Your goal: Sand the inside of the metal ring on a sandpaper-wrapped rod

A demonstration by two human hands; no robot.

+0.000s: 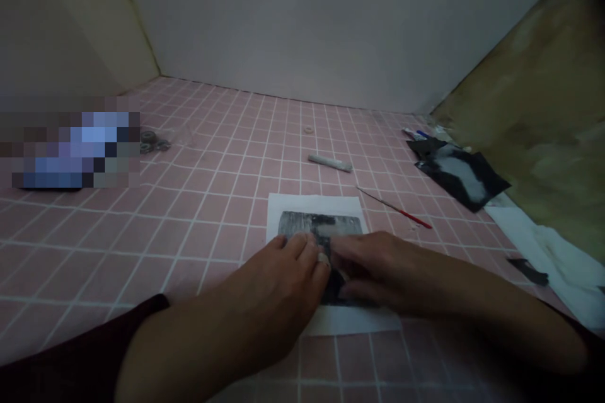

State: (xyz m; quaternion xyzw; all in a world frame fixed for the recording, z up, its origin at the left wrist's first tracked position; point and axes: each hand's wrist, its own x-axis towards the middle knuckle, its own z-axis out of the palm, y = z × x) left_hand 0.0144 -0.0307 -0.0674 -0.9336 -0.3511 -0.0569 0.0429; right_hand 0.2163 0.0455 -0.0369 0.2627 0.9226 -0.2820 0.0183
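A dark, worn sheet that looks like sandpaper (290,221) lies on white paper (314,200) in front of me. Pale grey dust streaks its upper part. My left hand (297,271) presses down on the sheet with its fingers bent and close together. A small pale thing (323,258), perhaps a ring, shows at its index finger; whether it is worn or held I cannot tell. Close by on the right, my right hand (371,264) is over the sheet with curled, slightly blurred fingers. Whatever is between them is hidden.
Beyond the paper lie a grey stick (329,164), a beige ring (309,130) and a thin red-handled tool (401,211). Dusty black sheets (472,186) and white paper (551,252) line the right wall. Grey rings (149,137) sit at left, beside a blurred-out screen (80,151).
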